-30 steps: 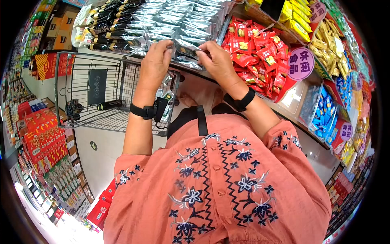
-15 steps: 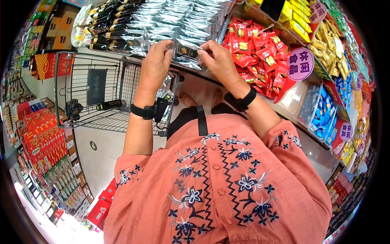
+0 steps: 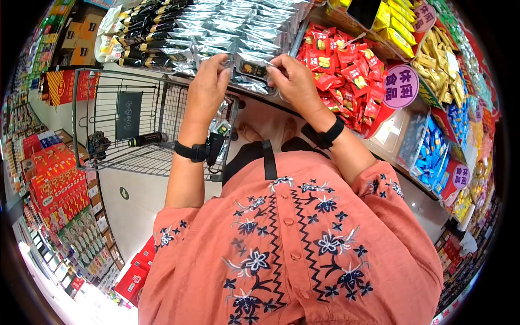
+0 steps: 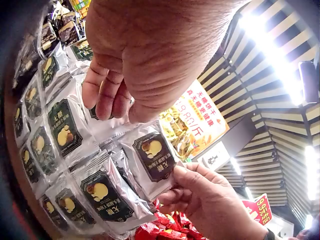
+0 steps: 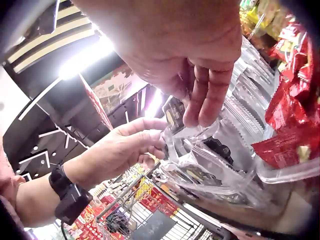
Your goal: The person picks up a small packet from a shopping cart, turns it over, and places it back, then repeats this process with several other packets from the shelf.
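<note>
Both hands hold a silver biscuit packet (image 3: 252, 66) at its sides, over the front of a bin of similar silver packets (image 3: 211, 24). My right hand (image 3: 292, 80) pinches its right edge between thumb and fingers. In the left wrist view, the packet (image 4: 152, 152) shows a dark label with round yellow biscuits, and the right hand (image 4: 215, 205) grips its lower corner. My left hand (image 3: 210, 81) has its fingers curled at the packet's left edge; in the left wrist view its thumb hides that corner. In the right wrist view, the left hand's (image 5: 117, 152) fingertips pinch the edge.
A wire shopping cart (image 3: 122, 157) stands left of the person, with a dark bottle (image 3: 147, 140) inside. Red snack packets (image 3: 346, 70) fill the neighbouring bin, beside a round purple sign (image 3: 401, 85). Blue packets (image 3: 431, 146) lie further right. Black-wrapped packets (image 3: 146, 32) line the left.
The packet has tipped so that its dark label shows more plainly in the head view. My right hand has shifted slightly right and down; the left has barely moved.
</note>
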A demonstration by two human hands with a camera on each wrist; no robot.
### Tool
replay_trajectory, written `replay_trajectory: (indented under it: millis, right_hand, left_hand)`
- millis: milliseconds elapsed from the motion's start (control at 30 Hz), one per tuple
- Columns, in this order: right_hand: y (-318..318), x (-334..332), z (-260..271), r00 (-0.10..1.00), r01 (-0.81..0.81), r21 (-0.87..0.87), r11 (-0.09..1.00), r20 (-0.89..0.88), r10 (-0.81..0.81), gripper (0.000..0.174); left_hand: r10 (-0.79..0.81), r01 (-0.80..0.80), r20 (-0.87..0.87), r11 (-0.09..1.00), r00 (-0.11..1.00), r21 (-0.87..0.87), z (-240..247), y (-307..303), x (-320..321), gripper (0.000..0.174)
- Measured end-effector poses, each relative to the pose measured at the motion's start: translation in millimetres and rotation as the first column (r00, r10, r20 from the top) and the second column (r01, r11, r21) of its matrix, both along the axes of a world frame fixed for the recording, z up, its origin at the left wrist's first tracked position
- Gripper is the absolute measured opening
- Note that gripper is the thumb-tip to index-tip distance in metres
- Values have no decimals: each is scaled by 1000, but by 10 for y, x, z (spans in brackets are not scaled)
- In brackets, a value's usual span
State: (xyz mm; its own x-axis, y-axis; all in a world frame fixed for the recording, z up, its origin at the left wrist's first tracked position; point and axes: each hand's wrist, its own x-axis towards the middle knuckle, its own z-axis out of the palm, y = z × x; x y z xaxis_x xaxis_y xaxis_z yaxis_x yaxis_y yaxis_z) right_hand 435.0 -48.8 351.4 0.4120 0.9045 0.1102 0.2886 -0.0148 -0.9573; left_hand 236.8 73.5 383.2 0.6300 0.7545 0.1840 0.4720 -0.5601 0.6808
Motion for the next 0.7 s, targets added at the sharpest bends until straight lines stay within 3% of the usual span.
replay_trajectory:
  millis: [167,267,467,700]
  right_hand:
    - [45,15,-101,993,33,33,999,113,-36,11]
    - [47,-24,-25,999,35,14,999,-10,-34,12]
    - [30,10,-99,991,-6,0,1000,131,6,10]
    - [23,9,21,992,-35,20,999,125,32,11]
  left_hand:
    - [6,-6,22,1000,1000,-12,9,-28,10,36]
    - [26,-25,23,999,999,-19,60,-87,13,34]
    - [61,-59,22,994,998,-96,28,-213,-15,34]
    - [53,-46,61,992,997,-115,-33,-313,-36,34]
